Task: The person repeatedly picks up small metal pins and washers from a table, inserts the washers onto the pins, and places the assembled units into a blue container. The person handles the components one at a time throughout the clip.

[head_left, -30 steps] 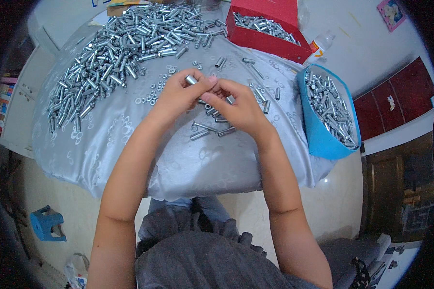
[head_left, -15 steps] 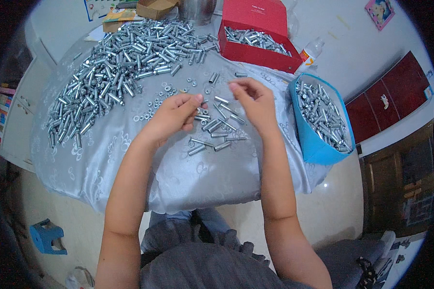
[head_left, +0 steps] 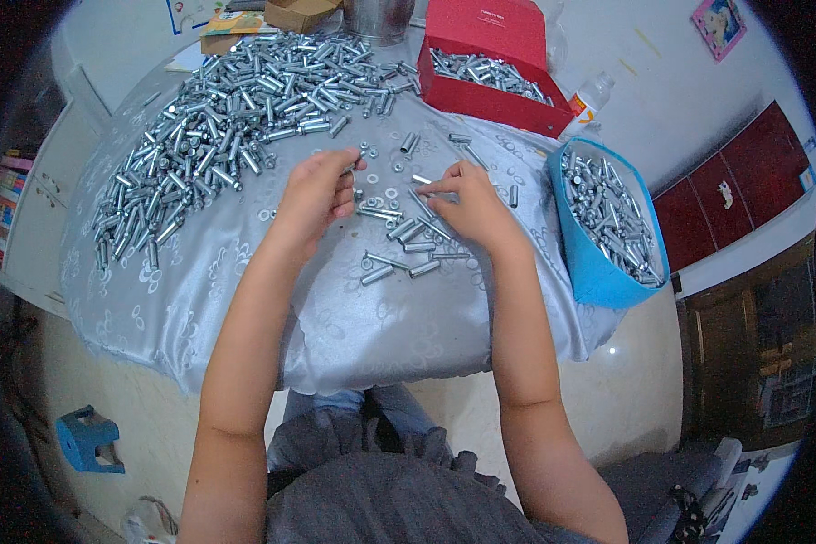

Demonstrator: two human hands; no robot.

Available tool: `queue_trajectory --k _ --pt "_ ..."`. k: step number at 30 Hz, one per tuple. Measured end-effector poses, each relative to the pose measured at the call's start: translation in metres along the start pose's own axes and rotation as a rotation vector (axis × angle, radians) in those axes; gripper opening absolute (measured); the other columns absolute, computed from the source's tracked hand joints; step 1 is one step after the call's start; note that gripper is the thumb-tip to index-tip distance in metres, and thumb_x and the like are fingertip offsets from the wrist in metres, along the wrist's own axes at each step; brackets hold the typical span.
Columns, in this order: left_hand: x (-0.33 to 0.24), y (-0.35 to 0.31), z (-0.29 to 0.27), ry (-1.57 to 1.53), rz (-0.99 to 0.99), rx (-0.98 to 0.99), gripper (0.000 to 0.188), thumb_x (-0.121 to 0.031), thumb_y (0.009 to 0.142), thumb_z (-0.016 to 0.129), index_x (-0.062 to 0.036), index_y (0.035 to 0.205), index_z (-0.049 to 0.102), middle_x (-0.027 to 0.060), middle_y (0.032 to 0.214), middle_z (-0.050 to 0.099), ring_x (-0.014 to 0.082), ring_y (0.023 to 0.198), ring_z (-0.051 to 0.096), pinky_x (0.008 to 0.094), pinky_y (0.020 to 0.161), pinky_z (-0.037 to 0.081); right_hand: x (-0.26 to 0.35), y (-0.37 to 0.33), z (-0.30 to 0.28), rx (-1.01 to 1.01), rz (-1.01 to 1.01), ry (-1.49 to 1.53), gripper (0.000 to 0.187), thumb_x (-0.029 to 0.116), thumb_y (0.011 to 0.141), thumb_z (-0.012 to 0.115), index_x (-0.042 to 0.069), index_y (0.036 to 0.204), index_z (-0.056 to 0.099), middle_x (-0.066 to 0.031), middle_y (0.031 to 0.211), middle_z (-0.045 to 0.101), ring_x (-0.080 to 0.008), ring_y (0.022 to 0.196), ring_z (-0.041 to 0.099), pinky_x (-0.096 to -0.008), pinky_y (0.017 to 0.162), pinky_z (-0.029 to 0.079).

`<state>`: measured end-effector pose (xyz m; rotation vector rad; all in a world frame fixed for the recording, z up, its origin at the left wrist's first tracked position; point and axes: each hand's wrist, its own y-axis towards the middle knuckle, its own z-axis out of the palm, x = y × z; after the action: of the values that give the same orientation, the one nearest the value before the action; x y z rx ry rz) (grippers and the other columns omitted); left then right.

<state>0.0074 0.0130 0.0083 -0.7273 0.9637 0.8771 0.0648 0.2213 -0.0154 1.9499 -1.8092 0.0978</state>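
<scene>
Surface (head_left: 245,299): I see grey cloth; bolt pile (head_left: 236,118) at my far left.
Loose bolts (head_left: 408,245): scattered between my hands.
Left hand (head_left: 313,195): fingers pinching a small bolt (head_left: 352,166).
Right hand (head_left: 471,204): fingers pressed together on a bolt tip (head_left: 423,189).

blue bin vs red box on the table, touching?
Apart. The head view shows the blue bin at the table's right edge and the red box further back, with a strip of silver tablecloth and a small bottle between them.
</scene>
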Motion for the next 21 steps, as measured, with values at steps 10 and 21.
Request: queue_trajectory --k 10,21 --pt "-0.001 -0.002 0.002 -0.026 -0.023 0.044 0.02 -0.021 0.082 0.05 -0.0006 0.081 0.051 -0.0072 0.055 0.027 0.0036 0.045 0.024 0.0205 0.04 0.02 0.006 0.001 0.001 0.011 -0.014 -0.04 0.018 0.015 0.069 0.064 0.014 0.087 0.066 -0.0128 0.09 0.052 -0.0285 0.09 0.048 -0.0347 0.083 0.038" --pt "0.005 0.0 0.003 0.035 -0.053 0.069 0.024 -0.021 0.082 0.048 0.0021 0.085 0.053 -0.006 0.053 0.027 0.0044 0.042 0.024 0.0211 0.04 0.021 -0.003 0.001 0.018 0.043 -0.017 -0.044 0.017 0.012 0.073 0.057 0.007 0.09 0.06 -0.0147 0.096 0.05 -0.0309 0.097 0.044 -0.0351 0.087 0.036"
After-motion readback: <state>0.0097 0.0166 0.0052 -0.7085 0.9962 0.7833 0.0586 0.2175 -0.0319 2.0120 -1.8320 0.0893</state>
